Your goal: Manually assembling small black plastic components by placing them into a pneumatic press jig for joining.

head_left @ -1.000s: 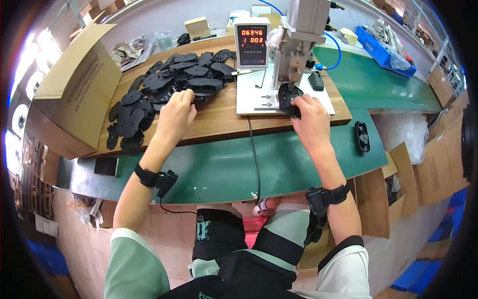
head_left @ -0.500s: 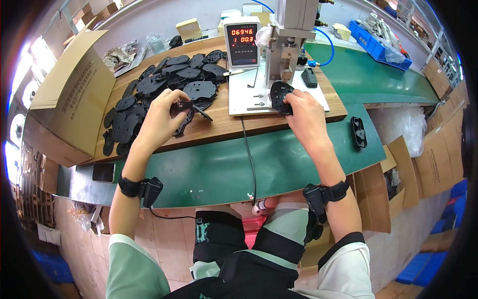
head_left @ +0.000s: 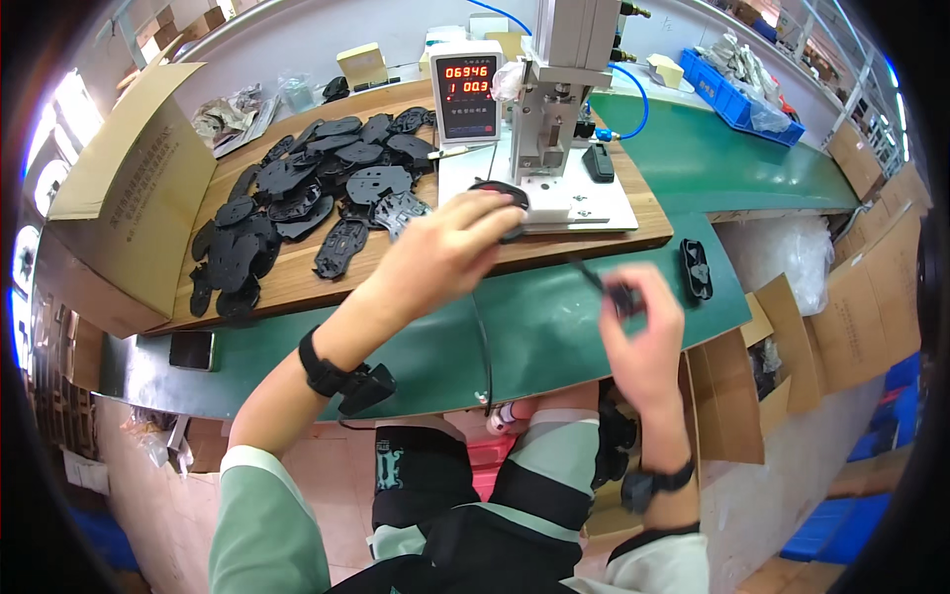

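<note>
My left hand (head_left: 445,243) is closed on a rounded black plastic plate (head_left: 517,196), just in front of the press machine (head_left: 542,129) and over the front of its white base (head_left: 604,208). Lower and farther right, over the green table, my right hand (head_left: 645,332) grips a black plastic part (head_left: 623,299); motion blurs it, so its shape is unclear. Left of the machine lies a heap of flat black plastic plates (head_left: 267,238) on the wooden board (head_left: 416,259).
An open cardboard box (head_left: 148,188) stands left of the heap. A display unit (head_left: 465,94) with red digits is beside the press. A phone (head_left: 191,349) lies front left, a black tray-like part (head_left: 696,269) at right. A cable (head_left: 483,346) crosses the green table (head_left: 426,337).
My left hand has moved right from the heap to the machine with a plate. My right hand has drawn back toward me, taking the black part off the machine's base.
</note>
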Motion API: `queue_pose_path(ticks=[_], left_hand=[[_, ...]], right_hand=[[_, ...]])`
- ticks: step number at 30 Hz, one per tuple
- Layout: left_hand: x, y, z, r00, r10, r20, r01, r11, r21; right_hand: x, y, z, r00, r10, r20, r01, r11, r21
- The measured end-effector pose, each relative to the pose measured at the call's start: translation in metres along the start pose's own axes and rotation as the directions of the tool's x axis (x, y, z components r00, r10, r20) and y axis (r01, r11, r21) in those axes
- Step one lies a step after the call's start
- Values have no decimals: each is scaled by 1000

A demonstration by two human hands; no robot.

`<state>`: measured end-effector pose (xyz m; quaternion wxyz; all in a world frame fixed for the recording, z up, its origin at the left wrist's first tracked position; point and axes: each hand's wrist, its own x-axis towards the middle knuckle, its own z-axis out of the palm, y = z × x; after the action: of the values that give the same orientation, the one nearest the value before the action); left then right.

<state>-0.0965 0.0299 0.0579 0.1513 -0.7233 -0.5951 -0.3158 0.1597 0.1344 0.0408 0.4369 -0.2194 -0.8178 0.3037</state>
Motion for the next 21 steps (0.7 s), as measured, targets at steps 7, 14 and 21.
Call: queue_pose_path(ticks=[7,14,21], left_hand=[[35,-2,78,981,176,80,-172,984,-54],[37,-16,102,987,133,87,-141,987,84],[65,-5,90,981,-15,195,30,997,-77]], right_hand=[[-169,-9,-35,921,261,-290,-229,963,141],[-289,92,-35,727,591,-349,-632,775,-4],[-426,215,27,599,746,-290,-785,619,-30]])
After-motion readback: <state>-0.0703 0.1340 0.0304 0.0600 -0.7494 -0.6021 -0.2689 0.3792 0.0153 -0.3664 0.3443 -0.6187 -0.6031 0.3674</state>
